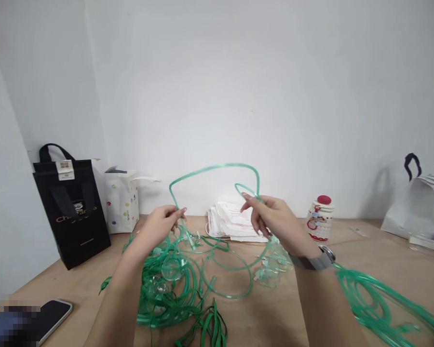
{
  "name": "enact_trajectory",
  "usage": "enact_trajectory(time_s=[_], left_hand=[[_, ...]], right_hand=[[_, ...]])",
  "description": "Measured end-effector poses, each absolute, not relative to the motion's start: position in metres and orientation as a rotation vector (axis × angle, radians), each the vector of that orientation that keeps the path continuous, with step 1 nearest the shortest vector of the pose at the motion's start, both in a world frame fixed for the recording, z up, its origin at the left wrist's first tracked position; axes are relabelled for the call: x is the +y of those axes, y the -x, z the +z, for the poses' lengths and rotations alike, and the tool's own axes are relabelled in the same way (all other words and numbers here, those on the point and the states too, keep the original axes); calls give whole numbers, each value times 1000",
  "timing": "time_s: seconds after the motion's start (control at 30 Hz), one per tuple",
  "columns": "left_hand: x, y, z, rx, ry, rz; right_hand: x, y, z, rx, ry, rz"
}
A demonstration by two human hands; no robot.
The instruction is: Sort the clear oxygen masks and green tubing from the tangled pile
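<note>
Green tube (217, 166) raised in an arc above the table (260, 320), between both hands. Pinched in the left hand (166, 220) near one end, with thumb and fingertips brought together and the end piece hanging just below. Caught in the right hand (275, 214) near the thumb and forefinger, with the other fingers loosely curled and a small loop beside the fingertips. Firmness of the right grip: not possible to tell.

Status, judged from the layout: lifted and partly spread, not straightened. Unsorted, apparently, at left: a tangled pile of tubing (193, 284) with clear masks (172, 268) and green straps (214, 326). Set apart at right: a tubing bunch (374, 301) in looser, partly parallel strands. Finished share: not determinable.
</note>
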State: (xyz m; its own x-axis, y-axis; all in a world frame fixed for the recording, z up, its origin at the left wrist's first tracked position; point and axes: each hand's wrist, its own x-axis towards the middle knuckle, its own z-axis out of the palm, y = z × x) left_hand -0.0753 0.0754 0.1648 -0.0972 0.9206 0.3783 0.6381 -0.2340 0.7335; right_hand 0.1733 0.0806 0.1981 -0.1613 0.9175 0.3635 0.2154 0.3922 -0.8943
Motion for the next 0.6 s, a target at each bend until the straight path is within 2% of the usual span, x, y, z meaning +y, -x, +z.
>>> enact_trajectory(time_s=[0.1,0.23,0.4,0.5,0.6], left_hand=[[61,62,176,1489,-1844,1334],[49,60,183,1156,-1593,1556],[46,62,186,1043,-1506,1715],[44,57,187,1028,-1586,1648],[43,52,188,943,-1456,1741]], right_hand=[[81,-169,195,-1841,1201,822],[83,-176,189,-2045,1177,723],[82,-178,190,-1836,1081,544],[74,-171,194,-1910,782,708],[67,-166,197,-2077,595,1166]])
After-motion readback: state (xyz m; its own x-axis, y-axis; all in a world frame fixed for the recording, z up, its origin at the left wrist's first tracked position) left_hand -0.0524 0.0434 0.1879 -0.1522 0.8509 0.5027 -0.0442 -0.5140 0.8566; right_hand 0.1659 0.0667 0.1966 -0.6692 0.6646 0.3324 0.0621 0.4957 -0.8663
